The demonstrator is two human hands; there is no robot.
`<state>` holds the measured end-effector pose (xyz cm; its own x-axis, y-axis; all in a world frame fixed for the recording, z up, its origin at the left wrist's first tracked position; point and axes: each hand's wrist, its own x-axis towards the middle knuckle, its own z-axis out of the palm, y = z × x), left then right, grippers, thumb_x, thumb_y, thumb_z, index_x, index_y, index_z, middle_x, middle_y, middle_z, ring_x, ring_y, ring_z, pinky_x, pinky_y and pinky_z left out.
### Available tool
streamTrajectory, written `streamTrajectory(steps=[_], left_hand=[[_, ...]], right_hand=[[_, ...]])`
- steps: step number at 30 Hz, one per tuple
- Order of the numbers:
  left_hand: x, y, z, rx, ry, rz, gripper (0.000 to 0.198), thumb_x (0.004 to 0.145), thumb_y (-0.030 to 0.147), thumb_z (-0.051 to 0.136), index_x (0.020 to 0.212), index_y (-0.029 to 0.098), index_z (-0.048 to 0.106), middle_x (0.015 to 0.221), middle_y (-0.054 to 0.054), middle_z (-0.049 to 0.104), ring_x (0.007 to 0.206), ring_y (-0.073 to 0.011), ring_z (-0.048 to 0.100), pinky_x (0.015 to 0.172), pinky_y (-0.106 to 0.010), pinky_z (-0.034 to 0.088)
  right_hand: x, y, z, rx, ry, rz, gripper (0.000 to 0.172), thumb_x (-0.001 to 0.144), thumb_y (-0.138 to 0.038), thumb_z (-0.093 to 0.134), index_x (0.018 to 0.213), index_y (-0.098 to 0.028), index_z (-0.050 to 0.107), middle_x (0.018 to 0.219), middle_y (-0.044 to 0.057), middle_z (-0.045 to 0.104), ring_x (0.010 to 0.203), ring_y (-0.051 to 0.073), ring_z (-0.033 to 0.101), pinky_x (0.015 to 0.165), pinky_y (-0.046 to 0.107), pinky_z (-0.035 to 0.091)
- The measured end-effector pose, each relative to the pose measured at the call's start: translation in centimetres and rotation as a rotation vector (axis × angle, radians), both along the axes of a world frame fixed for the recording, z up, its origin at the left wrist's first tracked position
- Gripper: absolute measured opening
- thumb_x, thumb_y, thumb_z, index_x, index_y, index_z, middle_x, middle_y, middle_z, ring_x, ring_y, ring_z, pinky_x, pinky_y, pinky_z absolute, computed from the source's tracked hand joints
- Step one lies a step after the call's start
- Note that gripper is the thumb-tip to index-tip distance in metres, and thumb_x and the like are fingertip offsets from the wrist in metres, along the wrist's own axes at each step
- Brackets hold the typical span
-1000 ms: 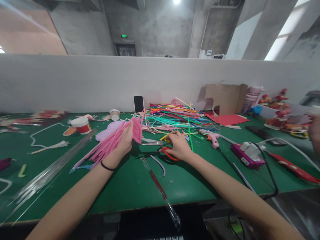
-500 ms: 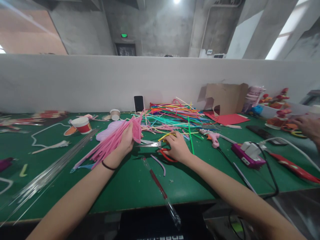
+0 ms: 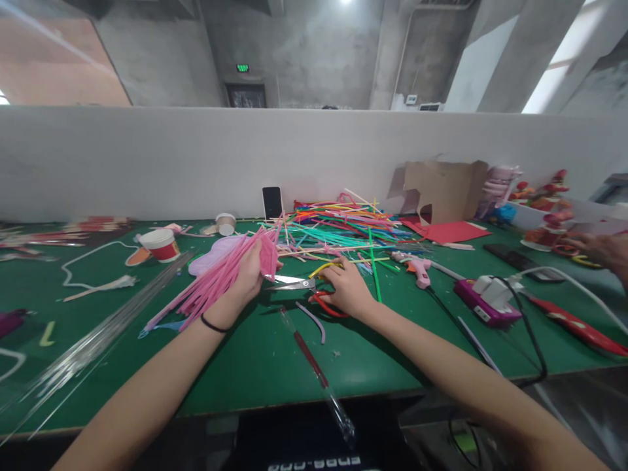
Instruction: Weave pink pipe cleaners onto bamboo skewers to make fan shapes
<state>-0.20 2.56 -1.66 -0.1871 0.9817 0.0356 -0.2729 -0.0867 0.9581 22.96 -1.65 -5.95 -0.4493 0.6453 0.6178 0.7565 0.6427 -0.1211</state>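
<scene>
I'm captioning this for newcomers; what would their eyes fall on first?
Probably the bundle of pink strips in the left hand, left of centre over the green table. Next, the scissors in the right hand, pointing toward that bundle. Behind, a multicoloured heap of strips lies before the pale partition.

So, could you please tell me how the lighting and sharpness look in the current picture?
In the head view, a lamp glares at the top edge; the cardboard casts a shadow on the partition; the scissors in the right hand look fairly clear, while the rods look blurrier toward the lower-left corner.
</scene>
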Motion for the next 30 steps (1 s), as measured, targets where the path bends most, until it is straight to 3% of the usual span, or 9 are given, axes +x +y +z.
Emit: streamTrajectory(steps=[11,20,30], left_hand=[[0.2,-0.4,0.3,0.032,-0.023,-0.088,0.041,0.102,0.032,0.035,0.085,0.013,0.068,0.062,-0.005,0.07,0.046,-0.0142,0.061,0.048,-0.024,0.055],[0.0,-0.1,-0.2,0.033,0.026,-0.101,0.044,0.101,0.034,0.032,0.092,0.013,0.07,0.075,-0.01,0.076,0.055,-0.0166,0.067,0.047,-0.023,0.053],[0.2,-1.0,0.5,0.05,-0.027,-0.126,0.032,0.095,0.035,0.046,0.099,0.014,0.07,0.074,-0.008,0.075,0.055,-0.0172,0.067,0.042,-0.022,0.05]], right_hand=[[-0.2,-0.6,0.7,-0.077,-0.083,-0.103,0.044,0.073,-0.06,0.076,0.092,-0.02,0.071,0.088,0.008,0.074,0.099,0.028,0.052,0.081,0.036,0.037],[-0.3,-1.1,1.1,-0.139,-0.173,-0.142,0.033,0.08,-0.052,0.074,0.093,-0.022,0.071,0.094,0.007,0.075,0.101,0.028,0.052,0.081,0.036,0.034],[-0.5,-1.2,1.1,-0.114,-0.268,-0.167,0.025,0.084,-0.045,0.072,0.094,-0.022,0.068,0.094,0.007,0.076,0.1,0.028,0.053,0.078,0.036,0.034]])
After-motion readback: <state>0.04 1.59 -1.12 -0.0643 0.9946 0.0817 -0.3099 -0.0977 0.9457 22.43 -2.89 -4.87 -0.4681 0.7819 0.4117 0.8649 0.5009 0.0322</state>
